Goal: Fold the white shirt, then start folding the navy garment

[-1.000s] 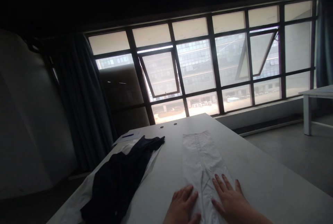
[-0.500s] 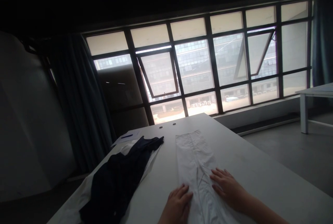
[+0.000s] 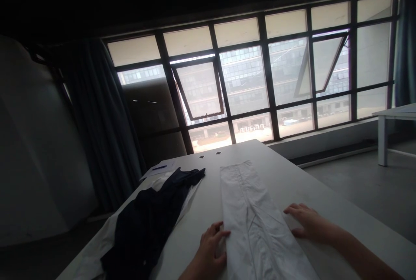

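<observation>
A white garment, long and narrow with creases down its middle, lies flat on the white table. My left hand is at its left edge, fingers apart and bent, the fingertips touching the cloth's border. At the right edge of the garment, my right hand has its fingers spread just above or on the tabletop. Neither hand holds anything. Beside my left hand, to the left, lies a rumpled dark garment over some white cloth.
Papers with a pen lie at the table's far left. Two round holes are near the far edge. Beyond stand a large window and a dark curtain. Another white table is at the right.
My right hand has moved right, off the garment's middle to its right side. My left hand has shifted slightly left to the garment's left edge. The view has shifted a little.
</observation>
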`<state>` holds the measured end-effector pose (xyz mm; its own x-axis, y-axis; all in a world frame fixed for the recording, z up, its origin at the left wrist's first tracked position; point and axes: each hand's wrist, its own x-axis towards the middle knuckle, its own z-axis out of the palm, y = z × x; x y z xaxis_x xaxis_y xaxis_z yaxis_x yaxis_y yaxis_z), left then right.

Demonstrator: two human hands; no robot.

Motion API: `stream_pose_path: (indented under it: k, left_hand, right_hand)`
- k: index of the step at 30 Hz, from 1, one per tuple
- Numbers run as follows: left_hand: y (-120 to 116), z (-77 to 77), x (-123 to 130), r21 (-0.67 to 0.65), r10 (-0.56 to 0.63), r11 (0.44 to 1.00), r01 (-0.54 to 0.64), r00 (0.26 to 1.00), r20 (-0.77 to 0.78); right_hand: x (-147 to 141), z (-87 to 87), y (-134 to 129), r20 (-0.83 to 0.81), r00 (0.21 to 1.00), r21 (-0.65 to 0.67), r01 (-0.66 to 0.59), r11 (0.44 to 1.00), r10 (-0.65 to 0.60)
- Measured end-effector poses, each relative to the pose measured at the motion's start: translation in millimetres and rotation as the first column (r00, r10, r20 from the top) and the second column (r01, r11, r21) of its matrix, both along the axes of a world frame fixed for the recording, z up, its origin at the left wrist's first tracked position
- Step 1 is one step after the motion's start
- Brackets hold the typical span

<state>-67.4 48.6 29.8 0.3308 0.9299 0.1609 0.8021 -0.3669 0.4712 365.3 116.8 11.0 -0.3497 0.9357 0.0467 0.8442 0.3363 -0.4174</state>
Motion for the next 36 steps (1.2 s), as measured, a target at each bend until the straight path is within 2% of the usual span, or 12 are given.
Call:
stream_pose_path:
  k: [5,8,10,14,16,18,22,25,27,30,32,36]
  left_hand:
    - [-2,2.1,-5,0.02,-0.108,0.994,0.11,0.991,-0.074]
    - [-1,5.0,-1,0.057,-0.19,0.979,0.197,0.975,-0.117]
    - [-1,8.7,3,0.06,-0.238,0.967,0.247,0.962,-0.134]
    - [-1,11.9,14,0.039,-0.338,0.938,0.344,0.934,-0.116]
    - [-1,10.2,19,0.006,-0.386,0.922,0.388,0.918,-0.091]
    - [-1,8.4,22,-0.042,-0.421,0.907,0.419,0.905,-0.068]
    - [-4,10.6,25,-0.117,-0.432,0.898,0.425,0.901,-0.045]
    - [-10,16.5,23,-0.175,-0.455,0.878,0.446,0.89,-0.013]
    - [-14,19.9,22,-0.206,-0.461,0.866,0.456,0.887,0.028]
    - [-17,19.8,21,-0.185,-0.361,0.906,0.38,0.924,0.128]
    - [-15,15.1,22,-0.153,-0.286,0.936,0.318,0.937,0.2]
    - [-9,0.6,21,-0.064,-0.215,0.97,0.236,0.948,0.236]
  right_hand:
    - [-3,3.7,-7,0.051,0.999,-0.111,0.024,0.994,-0.019]
    - [-10,12.7,-14,0.018,1.0,-0.145,0.013,0.989,-0.01]
    - [-17,21.9,-20,-0.075,0.996,-0.127,-0.056,0.99,0.047]
    - [-33,37.3,-35,-0.232,0.945,0.01,-0.234,0.972,0.229]
    - [-39,41.4,-42,-0.263,0.924,-0.005,-0.287,0.958,0.276]
    - [-44,44.7,-47,-0.27,0.919,-0.08,-0.319,0.944,0.287]
    - [-46,53.7,-51,-0.185,0.928,-0.27,-0.364,0.891,0.323]
    - [-46,63.5,-53,-0.156,0.917,-0.34,-0.399,0.852,0.367]
    - [-46,70.2,-54,-0.196,0.89,-0.363,-0.455,0.813,0.411]
    - [-50,75.5,-57,-0.366,0.83,-0.369,-0.544,0.753,0.421]
    - [-55,72.6,-56,-0.491,0.803,-0.32,-0.527,0.787,0.337]
    - [-63,52.0,-47,-0.619,0.77,-0.162,-0.32,0.934,0.156]
